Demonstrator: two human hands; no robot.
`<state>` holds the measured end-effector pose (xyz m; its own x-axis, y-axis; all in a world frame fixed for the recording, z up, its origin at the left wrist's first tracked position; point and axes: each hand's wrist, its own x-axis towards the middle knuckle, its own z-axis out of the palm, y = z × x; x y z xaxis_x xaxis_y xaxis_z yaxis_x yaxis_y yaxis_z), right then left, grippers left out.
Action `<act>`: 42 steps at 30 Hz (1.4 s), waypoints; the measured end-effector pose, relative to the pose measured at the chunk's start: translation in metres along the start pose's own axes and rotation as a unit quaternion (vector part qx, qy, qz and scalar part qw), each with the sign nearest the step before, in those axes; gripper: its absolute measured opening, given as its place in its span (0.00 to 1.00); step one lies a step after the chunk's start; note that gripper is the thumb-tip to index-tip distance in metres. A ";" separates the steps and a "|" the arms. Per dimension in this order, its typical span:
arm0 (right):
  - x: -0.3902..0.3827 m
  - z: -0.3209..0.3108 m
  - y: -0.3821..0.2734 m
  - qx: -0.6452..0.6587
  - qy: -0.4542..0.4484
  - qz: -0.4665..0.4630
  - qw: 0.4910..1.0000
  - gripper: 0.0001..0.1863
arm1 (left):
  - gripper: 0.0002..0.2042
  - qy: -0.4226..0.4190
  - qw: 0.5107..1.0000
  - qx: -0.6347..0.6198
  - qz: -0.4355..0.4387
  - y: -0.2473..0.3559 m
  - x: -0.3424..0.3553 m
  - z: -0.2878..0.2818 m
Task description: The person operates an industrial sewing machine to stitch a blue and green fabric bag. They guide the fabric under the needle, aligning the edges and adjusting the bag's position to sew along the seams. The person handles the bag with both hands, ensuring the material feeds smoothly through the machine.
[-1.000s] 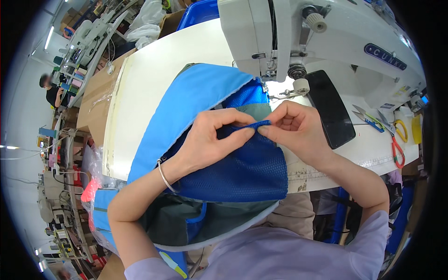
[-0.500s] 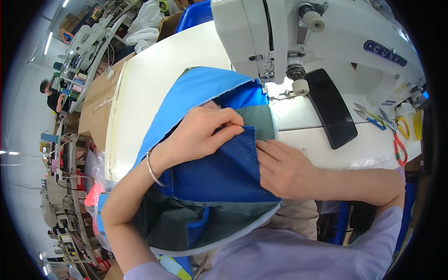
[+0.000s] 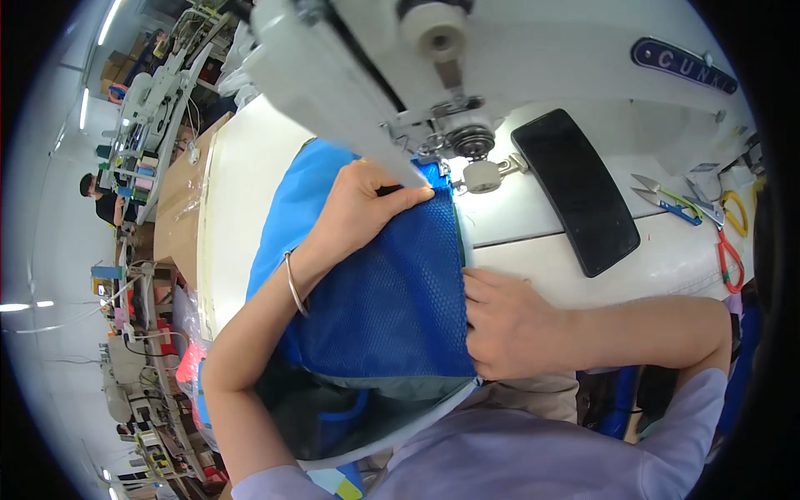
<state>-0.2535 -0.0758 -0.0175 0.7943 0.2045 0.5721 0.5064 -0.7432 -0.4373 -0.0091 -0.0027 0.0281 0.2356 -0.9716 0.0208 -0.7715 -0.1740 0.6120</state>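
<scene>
A blue mesh panel [image 3: 392, 292] lies over grey-green lining within a light blue fabric piece [image 3: 287, 196]. My left hand [image 3: 362, 204] pinches the panel's upper corner, close to the presser foot of the white sewing machine [image 3: 333, 75]. Along the panel's right edge, my right hand [image 3: 512, 321] is closed on the mesh and the border beneath, its fingertips partly hidden. Grey-green fabric [image 3: 358, 408] with a pale binding hangs toward my lap. The machine head hides the needle.
A black phone [image 3: 575, 192] lies right of the presser foot. Beyond it are snips [image 3: 667, 200] and red-handled scissors [image 3: 729, 258]. Cardboard [image 3: 179, 221] borders the white table [image 3: 242, 158] on the left. Another person [image 3: 106, 200] is far left among machines.
My left hand has carried the mesh corner up to the presser foot, covering the grey-green lining there. My right hand has moved slightly down along the edge. The view has come closer to the machine.
</scene>
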 end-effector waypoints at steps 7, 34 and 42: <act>-0.002 0.005 0.000 -0.035 0.029 -0.019 0.999 0.11 | 0.07 0.002 0.997 -0.068 -0.037 0.008 -0.001 0.006; 0.006 -0.001 0.008 -0.120 0.098 0.039 0.987 0.24 | 0.14 0.099 0.965 0.161 0.183 0.006 -0.023 0.021; 0.008 -0.004 0.009 -0.124 0.072 0.050 0.988 0.23 | 0.17 0.142 0.958 0.172 0.179 0.008 -0.026 0.028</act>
<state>-0.2437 -0.0837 -0.0142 0.7714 0.0435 0.6349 0.3162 -0.8920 -0.3231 -0.0375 0.0169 0.0104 0.0332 -0.9051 0.4239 -0.9708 0.0717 0.2291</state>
